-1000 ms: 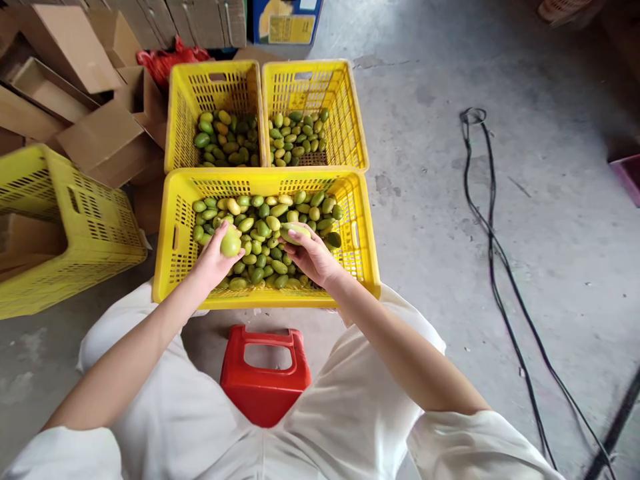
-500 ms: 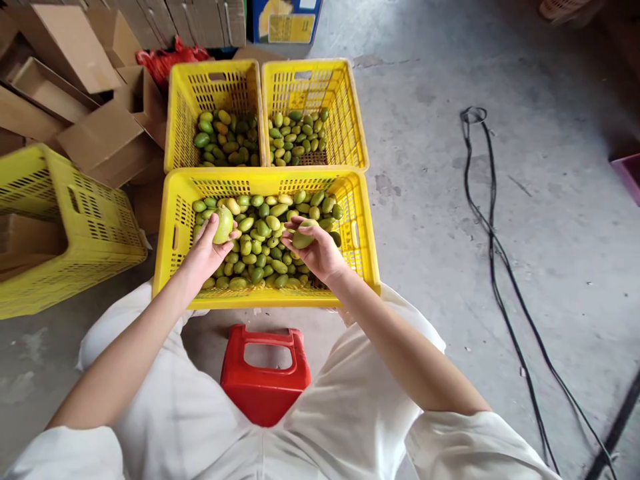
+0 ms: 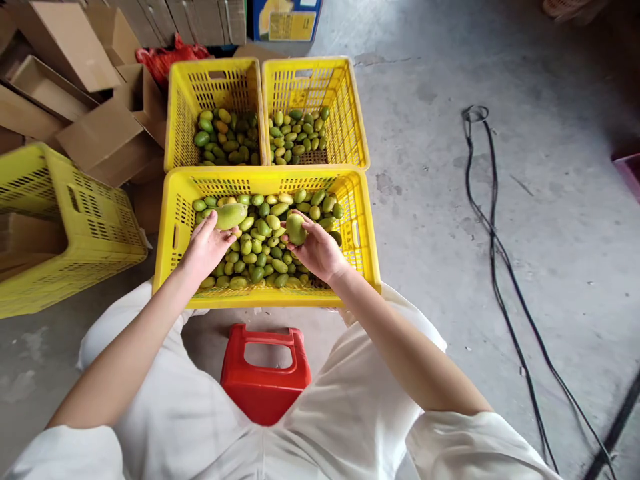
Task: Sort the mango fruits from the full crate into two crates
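My left hand holds a yellow-green mango between thumb and fingers, its long side lying crosswise. In my right hand a smaller green mango rests on the fingers, one end turned up toward me. Both hands are over the near yellow crate, above a layer of loose green and yellowish mangoes. The fingers' undersides are partly hidden by the fruit.
Two more yellow crates with mangoes stand just behind the near one. A yellow-green crate and cardboard boxes are on the left. A red plastic stool sits between my legs. Black cable lies on the right floor.
The mango in my left hand has turned from upright to lying crosswise. The one in my right hand has turned end-up, with the fingers shifted around it. Both hands stay over the crate.
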Tool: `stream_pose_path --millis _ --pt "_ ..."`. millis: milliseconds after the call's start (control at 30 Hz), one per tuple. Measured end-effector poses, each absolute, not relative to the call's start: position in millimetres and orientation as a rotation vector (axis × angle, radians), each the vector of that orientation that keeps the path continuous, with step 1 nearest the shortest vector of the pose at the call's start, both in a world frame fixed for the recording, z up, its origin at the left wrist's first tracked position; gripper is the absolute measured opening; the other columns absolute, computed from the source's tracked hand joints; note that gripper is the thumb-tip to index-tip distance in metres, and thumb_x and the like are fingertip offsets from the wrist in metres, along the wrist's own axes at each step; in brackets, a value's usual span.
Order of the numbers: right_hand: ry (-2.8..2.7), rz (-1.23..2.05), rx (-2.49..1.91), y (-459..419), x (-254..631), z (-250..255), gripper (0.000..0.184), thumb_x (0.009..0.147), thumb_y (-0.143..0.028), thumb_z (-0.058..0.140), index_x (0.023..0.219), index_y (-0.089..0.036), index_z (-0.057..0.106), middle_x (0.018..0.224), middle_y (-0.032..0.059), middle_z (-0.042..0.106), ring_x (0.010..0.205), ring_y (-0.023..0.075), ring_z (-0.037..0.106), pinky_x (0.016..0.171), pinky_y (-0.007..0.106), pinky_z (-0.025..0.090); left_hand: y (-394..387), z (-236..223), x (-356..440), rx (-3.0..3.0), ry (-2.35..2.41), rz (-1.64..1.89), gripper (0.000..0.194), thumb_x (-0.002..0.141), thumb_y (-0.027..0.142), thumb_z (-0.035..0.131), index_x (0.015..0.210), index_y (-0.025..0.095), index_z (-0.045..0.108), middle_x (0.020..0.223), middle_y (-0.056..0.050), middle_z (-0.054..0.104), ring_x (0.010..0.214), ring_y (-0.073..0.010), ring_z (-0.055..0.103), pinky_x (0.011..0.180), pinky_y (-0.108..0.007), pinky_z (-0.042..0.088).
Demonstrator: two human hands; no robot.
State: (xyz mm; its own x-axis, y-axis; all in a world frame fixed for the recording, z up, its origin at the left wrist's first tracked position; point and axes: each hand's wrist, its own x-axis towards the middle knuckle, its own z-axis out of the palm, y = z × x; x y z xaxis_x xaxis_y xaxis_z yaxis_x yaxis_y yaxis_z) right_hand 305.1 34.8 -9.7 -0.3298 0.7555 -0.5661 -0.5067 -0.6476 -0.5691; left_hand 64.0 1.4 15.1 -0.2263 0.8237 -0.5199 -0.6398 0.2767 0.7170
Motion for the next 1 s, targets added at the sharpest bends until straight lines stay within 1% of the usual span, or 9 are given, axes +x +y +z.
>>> stream_pose_path --millis 167,267,367,433,600,700,800,900,1000 --pt "-0.437 1.933 -1.111 37.1 310.1 -10.0 0.043 0.074 -0.035 0.105 0.1 -0.027 0.071 0.101 -0.0008 0.076 0.079 0.0135 0.061 0.066 0.025 0.056 1.9 14.2 58.4 0.19 1.14 1.501 0.035 0.08 0.029 0.105 0.087 0.025 0.072 0.089 0.001 0.079 0.074 -0.0122 0.071 0.065 -0.022 0.054" --pt "-0.468 1.907 -1.075 39.4 311.7 -9.6 0.053 0.068 -0.036 0.108 0.108 -0.027 0.075 0.095 -0.0034 0.071 0.074 0.0115 0.055 0.059 0.023 0.048 4.3 19.2 54.3 0.136 1.168 1.523 0.023 0.091 0.032 0.096 0.093 0.026 0.074 0.097 0.001 0.082 0.085 -0.0155 0.074 0.068 -0.023 0.056" --pt "-0.502 1.894 -1.099 41.4 312.2 -10.5 0.054 0.076 -0.049 0.102 0.118 -0.028 0.076 0.093 -0.0037 0.069 0.07 0.0115 0.051 0.055 0.024 0.044 6.4 25.1 51.6 0.091 1.231 1.44 0.022 0.101 0.047 0.084 0.096 0.026 0.078 0.089 -0.003 0.077 0.084 -0.0186 0.073 0.07 -0.027 0.059" --pt "-0.504 1.906 -1.134 42.5 313.7 -12.1 0.051 0.082 -0.06 0.097 0.113 -0.028 0.074 0.087 -0.0028 0.065 0.068 0.0125 0.05 0.052 0.025 0.042 6.7 28.2 51.2 0.076 1.233 1.389 0.028 0.102 0.054 0.079 0.095 0.026 0.079 0.083 -0.004 0.073 0.079 -0.019 0.072 0.07 -0.028 0.06" --pt "-0.439 1.925 -1.153 45.1 319.9 -14.6 0.054 0.082 -0.072 0.093 0.088 -0.029 0.062 0.072 0.0001 0.056 0.067 0.0191 0.053 0.048 0.03 0.047 5.3 33.9 53.0 0.122 1.187 1.333 0.031 0.1 0.054 0.081 0.096 0.024 0.079 0.085 -0.006 0.072 0.063 -0.014 0.063 0.048 -0.023 0.047" --pt "-0.34 1.926 -1.138 45.8 320.2 -12.6 0.05 0.077 -0.063 0.095 0.088 -0.029 0.059 0.083 0.0036 0.069 0.076 0.022 0.064 0.055 0.033 0.058 4.7 36.9 53.0 0.157 1.136 1.306 0.03 0.099 0.052 0.078 0.102 0.022 0.079 0.087 -0.007 0.073 0.057 -0.0114 0.057 0.042 -0.021 0.041" --pt "-0.317 1.956 -1.061 45.2 318.7 -11.3 0.045 0.075 -0.049 0.094 0.089 -0.028 0.056 0.098 0.0039 0.077 0.082 0.0201 0.069 0.063 0.031 0.062 5.0 38.6 52.3 0.142 1.11 1.317 0.026 0.098 0.04 0.071 0.114 0.021 0.079 0.087 -0.007 0.076 0.059 -0.0135 0.059 0.043 -0.02 0.043" --pt "-0.404 1.986 -1.02 44.3 318.9 -12.4 0.047 0.078 -0.049 0.094 0.091 -0.028 0.053 0.097 0.0012 0.076 0.067 0.0148 0.06 0.052 0.028 0.05 4.6 37.3 53.2 0.163 1.111 1.341 0.027 0.093 0.032 0.076 0.119 0.022 0.08 0.093 -0.008 0.081 0.068 -0.0168 0.069 0.052 -0.022 0.053" --pt "-0.471 1.995 -1.092 44.0 320.6 -13.7 0.058 0.077 -0.061 0.099 0.096 -0.029 0.053 0.088 -0.0009 0.071 0.057 0.0123 0.048 0.044 0.027 0.033 3.1 32.5 55.1 0.198 1.154 1.343 0.021 0.089 0.031 0.087 0.107 0.021 0.08 0.098 -0.009 0.084 0.075 -0.0178 0.074 0.06 -0.023 0.059"
